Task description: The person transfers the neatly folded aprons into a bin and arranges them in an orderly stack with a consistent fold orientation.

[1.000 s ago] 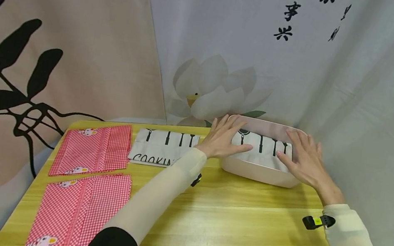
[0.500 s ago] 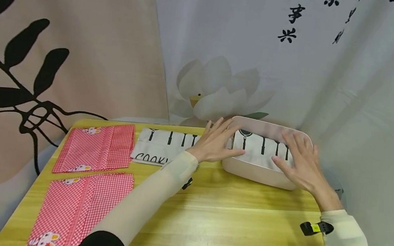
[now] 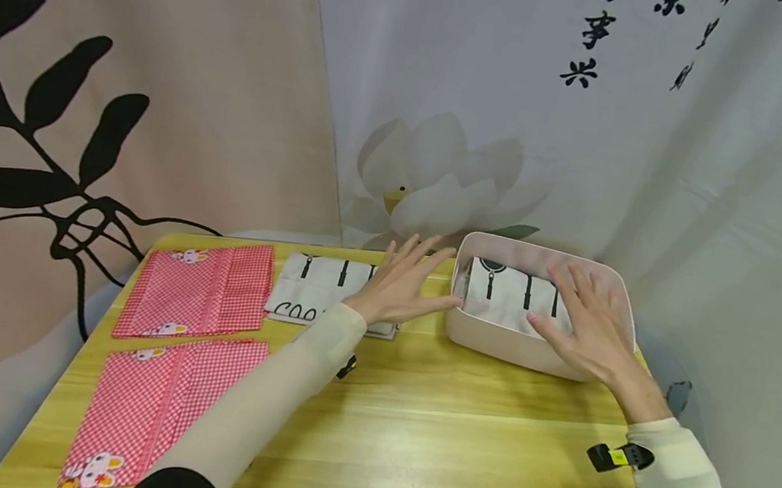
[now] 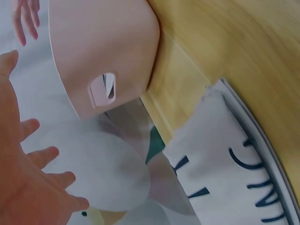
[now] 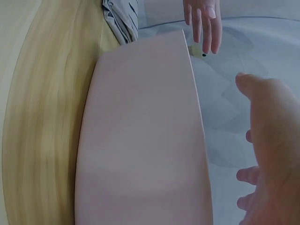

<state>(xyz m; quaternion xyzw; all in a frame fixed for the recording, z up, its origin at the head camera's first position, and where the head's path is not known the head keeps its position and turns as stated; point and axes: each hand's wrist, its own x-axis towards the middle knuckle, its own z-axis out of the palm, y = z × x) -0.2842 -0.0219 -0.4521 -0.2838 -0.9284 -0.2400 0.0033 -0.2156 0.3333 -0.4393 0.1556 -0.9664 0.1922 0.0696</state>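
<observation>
A pale pink plastic bin stands at the back right of the table, and a folded white cloth with black utensil prints lies inside it. My right hand hovers over the bin's right side, fingers spread and holding nothing. To the left of the bin is my left hand, also spread, its thumb close to the bin's left rim. Beneath and behind that hand lies another folded white cloth with black lettering, partly hidden by it. The left wrist view shows this cloth beside the bin's end wall with its handle slot.
Two folded red-and-white checked cloths with rabbit prints lie at the table's left, a far one and a near one. The wooden table ends at a printed curtain behind and to the right.
My left hand has drawn left, away from the bin and over the lettered white cloth. The right hand has shifted slightly, staying over the bin. The head view has turned a little left.
</observation>
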